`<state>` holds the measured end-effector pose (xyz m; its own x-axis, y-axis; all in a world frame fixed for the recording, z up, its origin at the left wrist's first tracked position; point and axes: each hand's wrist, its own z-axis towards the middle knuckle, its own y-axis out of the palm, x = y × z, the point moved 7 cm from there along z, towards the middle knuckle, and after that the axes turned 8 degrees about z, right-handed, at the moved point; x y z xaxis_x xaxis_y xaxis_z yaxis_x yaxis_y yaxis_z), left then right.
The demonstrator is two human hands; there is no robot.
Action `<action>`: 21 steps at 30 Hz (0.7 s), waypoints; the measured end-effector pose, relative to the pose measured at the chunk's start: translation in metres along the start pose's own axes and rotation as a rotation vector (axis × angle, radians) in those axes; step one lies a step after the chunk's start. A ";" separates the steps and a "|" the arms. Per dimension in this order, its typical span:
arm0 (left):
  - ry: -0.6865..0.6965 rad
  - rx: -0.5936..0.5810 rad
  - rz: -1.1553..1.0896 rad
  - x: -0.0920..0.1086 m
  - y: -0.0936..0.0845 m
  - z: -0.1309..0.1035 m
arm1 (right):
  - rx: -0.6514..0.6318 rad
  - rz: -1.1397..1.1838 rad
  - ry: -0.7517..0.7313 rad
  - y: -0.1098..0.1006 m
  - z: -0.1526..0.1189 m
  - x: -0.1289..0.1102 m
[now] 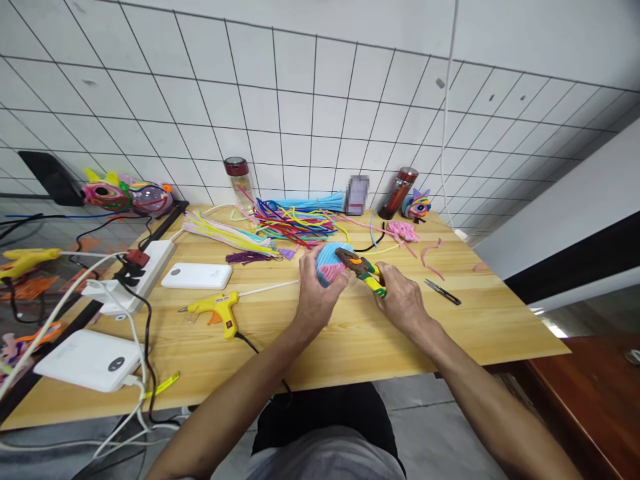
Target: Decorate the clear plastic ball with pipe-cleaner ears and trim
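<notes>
My left hand (317,287) is closed around a rounded craft piece (333,263) wrapped in blue and pink fuzzy strands. In my right hand (403,297) is a pair of pliers (361,268) with green and yellow handles. The dark jaws of the pliers lie against the upper right of the craft piece; whether they grip a strand cannot be made out. Both hands are raised over the middle of the wooden table (345,353). Just behind them lies a heap of colourful pipe cleaners (295,223).
A yellow glue gun (220,310) lies left of my hands, near a white power bank (197,276). Further left are a power strip (145,273) and tangled cables. Thread snips (443,291) lie on the right. A glass bottle (240,183) and a red-brown flask (399,192) stand along the wall.
</notes>
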<state>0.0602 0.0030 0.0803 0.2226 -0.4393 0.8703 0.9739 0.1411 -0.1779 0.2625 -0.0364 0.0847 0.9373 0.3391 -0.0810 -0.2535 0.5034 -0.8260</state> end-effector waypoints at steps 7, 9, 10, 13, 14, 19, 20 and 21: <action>-0.049 0.009 0.020 -0.001 0.002 0.000 | 0.007 0.062 -0.010 0.010 -0.004 0.006; -0.049 0.011 0.038 -0.004 0.003 -0.001 | 0.000 0.083 -0.009 0.012 -0.006 0.007; -0.044 0.011 0.047 -0.005 0.004 -0.001 | -0.008 0.099 -0.011 0.013 -0.006 0.007; -0.028 0.012 0.064 -0.009 0.006 -0.001 | -0.032 0.162 -0.017 0.015 -0.007 0.004; -0.025 0.015 0.067 -0.010 0.006 -0.001 | -0.036 0.178 -0.018 0.015 -0.006 0.003; -0.016 0.031 0.088 -0.012 0.004 0.001 | 0.010 0.160 -0.036 0.009 -0.006 -0.005; -0.016 0.034 0.090 -0.013 0.003 0.001 | 0.017 0.149 -0.036 0.008 -0.007 -0.006; -0.014 0.036 0.093 -0.013 0.003 0.001 | 0.020 0.143 -0.032 0.008 -0.008 -0.006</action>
<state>0.0599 0.0102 0.0694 0.3109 -0.4103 0.8573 0.9468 0.2122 -0.2418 0.2565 -0.0406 0.0744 0.8834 0.4331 -0.1791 -0.3888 0.4638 -0.7961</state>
